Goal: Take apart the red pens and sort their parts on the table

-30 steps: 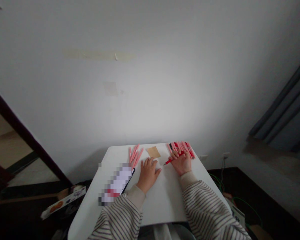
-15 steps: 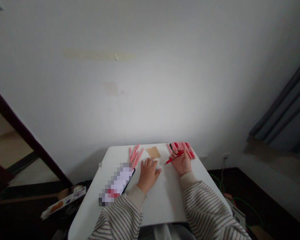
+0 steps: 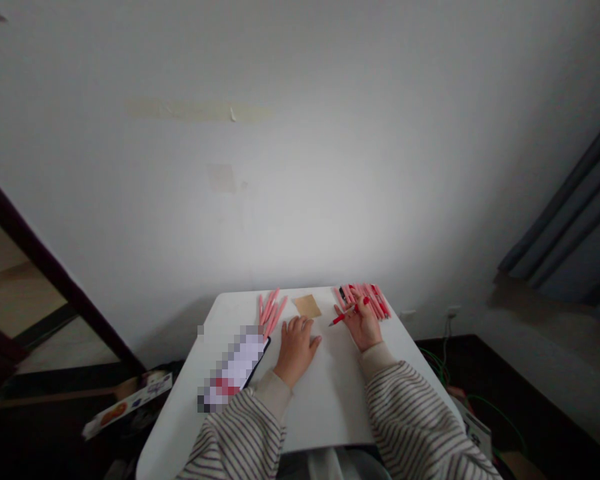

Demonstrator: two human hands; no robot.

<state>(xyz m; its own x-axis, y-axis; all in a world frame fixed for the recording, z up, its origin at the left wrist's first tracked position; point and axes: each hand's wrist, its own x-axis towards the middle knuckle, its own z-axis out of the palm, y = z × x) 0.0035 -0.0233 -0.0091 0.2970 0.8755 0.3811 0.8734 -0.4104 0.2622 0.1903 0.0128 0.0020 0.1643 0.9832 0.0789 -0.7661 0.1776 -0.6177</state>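
My right hand (image 3: 364,328) holds a red pen (image 3: 347,315) between its fingers, the tip pointing left and down over the table. Just beyond that hand, several pink and red pens (image 3: 377,303) lie side by side near the far right corner. My left hand (image 3: 297,350) rests flat on the white table (image 3: 330,400) with its fingers stretched out. Its fingertips are close to a small tan square of paper (image 3: 307,305). Left of the paper lies a loose group of pink pens (image 3: 270,310).
A phone (image 3: 240,363), partly pixelated, lies left of my left hand. The table's far edge stands near a white wall (image 3: 300,200). Green cables (image 3: 435,363) and a box (image 3: 475,430) are on the floor at right; a dark curtain (image 3: 570,220) hangs above.
The fingers of my right hand have shifted around the red pen, and the pen has turned slightly in the grip. My left hand has barely moved.
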